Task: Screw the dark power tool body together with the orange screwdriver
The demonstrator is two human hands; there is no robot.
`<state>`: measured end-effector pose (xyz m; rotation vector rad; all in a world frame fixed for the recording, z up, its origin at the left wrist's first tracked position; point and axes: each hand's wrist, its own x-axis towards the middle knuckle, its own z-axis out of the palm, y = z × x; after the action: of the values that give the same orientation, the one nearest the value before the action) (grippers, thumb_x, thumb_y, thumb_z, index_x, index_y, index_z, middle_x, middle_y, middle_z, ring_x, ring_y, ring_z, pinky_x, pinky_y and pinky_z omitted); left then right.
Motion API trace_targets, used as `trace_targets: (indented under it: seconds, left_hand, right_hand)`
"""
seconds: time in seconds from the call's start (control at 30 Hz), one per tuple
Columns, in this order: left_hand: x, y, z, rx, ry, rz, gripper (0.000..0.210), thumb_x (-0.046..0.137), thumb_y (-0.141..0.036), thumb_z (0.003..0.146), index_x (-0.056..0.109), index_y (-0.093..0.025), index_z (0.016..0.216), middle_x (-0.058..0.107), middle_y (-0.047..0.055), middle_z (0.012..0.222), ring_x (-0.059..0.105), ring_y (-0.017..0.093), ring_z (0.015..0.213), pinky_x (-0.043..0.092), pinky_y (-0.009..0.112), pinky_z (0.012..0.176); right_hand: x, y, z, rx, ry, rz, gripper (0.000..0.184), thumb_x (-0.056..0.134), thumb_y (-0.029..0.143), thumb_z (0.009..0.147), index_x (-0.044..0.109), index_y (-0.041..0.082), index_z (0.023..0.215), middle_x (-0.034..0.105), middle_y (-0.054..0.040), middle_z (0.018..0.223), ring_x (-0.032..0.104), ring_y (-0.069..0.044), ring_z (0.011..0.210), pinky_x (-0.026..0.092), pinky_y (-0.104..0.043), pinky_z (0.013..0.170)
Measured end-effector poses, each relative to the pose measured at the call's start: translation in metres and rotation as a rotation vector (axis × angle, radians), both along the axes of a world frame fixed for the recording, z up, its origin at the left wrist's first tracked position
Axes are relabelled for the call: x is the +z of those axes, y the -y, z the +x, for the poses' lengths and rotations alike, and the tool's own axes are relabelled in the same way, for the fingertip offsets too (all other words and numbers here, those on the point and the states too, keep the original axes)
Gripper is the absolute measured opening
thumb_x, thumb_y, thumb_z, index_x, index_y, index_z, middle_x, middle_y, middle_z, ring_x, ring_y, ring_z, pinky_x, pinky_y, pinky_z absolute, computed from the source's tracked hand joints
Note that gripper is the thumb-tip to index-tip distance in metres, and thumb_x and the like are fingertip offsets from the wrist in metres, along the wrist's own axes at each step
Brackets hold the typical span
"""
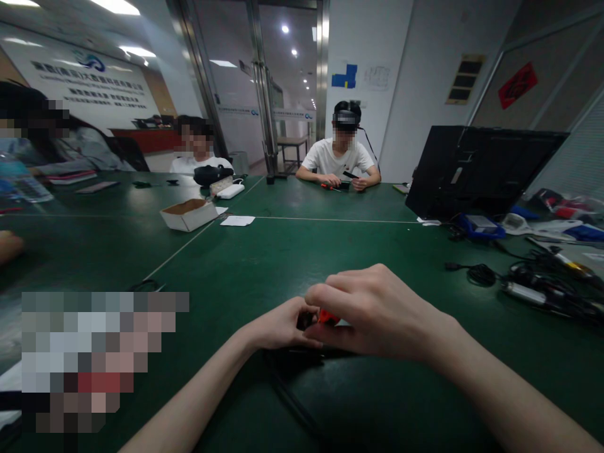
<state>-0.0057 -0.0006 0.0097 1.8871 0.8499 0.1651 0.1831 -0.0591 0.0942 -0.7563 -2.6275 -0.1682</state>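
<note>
My right hand [365,308] is closed, thumb against bent fingers, around a small red-orange tool handle [329,316]; most of the tool is hidden by the fingers. Close behind it, my left hand [283,324] has its fingers curled around a small dark object [307,319], largely covered by the right hand. The two hands meet just above the green table [283,258]. Below them a dark cable [290,393] runs toward the near edge.
An open white box [189,217] and white paper [238,221] lie farther back. To the right stand a black monitor [476,170] and tangled black cables [533,277]. Across the table sits a person [342,154] holding small parts. Other people sit at left.
</note>
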Motion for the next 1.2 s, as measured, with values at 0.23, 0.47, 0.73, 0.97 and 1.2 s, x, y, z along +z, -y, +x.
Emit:
trace_targets:
  seconds: [0.23,0.47,0.73,0.97,1.2]
  left_hand:
    - [-0.010,-0.004,-0.002,-0.047,0.059,-0.011,0.021,0.071,-0.030,0.068,0.060,-0.017,0.081,0.056,-0.003,0.077,0.051,0.017,0.074,0.040,0.024,0.064]
    - [-0.013,-0.002,0.000,-0.004,0.084,-0.009,0.020,0.071,-0.025,0.064,0.061,-0.015,0.078,0.060,0.000,0.081,0.054,0.020,0.080,0.043,0.028,0.072]
    - [-0.009,0.002,0.004,0.002,0.125,-0.038,0.019,0.071,-0.023,0.064,0.060,-0.016,0.077,0.058,-0.002,0.078,0.051,0.017,0.074,0.041,0.026,0.067]
    - [-0.013,0.003,0.007,0.017,0.110,0.010,0.022,0.073,-0.024,0.065,0.060,-0.016,0.080,0.057,-0.002,0.077,0.051,0.017,0.074,0.040,0.026,0.065]
    - [-0.022,0.000,0.004,0.012,0.110,0.046,0.027,0.074,-0.028,0.066,0.058,-0.016,0.084,0.058,0.000,0.085,0.054,0.020,0.081,0.044,0.030,0.074]
  right_hand:
    - [0.004,0.005,0.001,-0.027,0.053,-0.067,0.020,0.051,0.039,0.089,0.047,0.020,0.096,0.057,0.0026,0.081,0.047,-0.010,0.064,0.026,-0.024,0.051]
    - [0.007,0.008,0.001,-0.060,0.087,-0.072,0.007,0.046,0.024,0.088,0.045,0.020,0.093,0.055,0.0029,0.080,0.043,-0.010,0.062,0.024,-0.024,0.051]
    - [0.006,0.006,0.003,-0.054,0.082,-0.089,0.005,0.047,0.024,0.089,0.046,0.021,0.092,0.055,0.0037,0.081,0.044,-0.010,0.063,0.024,-0.024,0.052]
    - [0.012,0.010,0.008,-0.077,0.124,-0.106,0.004,0.048,0.025,0.089,0.048,0.023,0.093,0.057,0.0035,0.080,0.046,-0.010,0.064,0.024,-0.025,0.053]
    - [0.011,0.009,0.005,-0.156,0.136,0.037,0.016,0.048,0.036,0.091,0.046,0.021,0.085,0.055,0.0028,0.071,0.045,-0.013,0.059,0.020,-0.026,0.050]
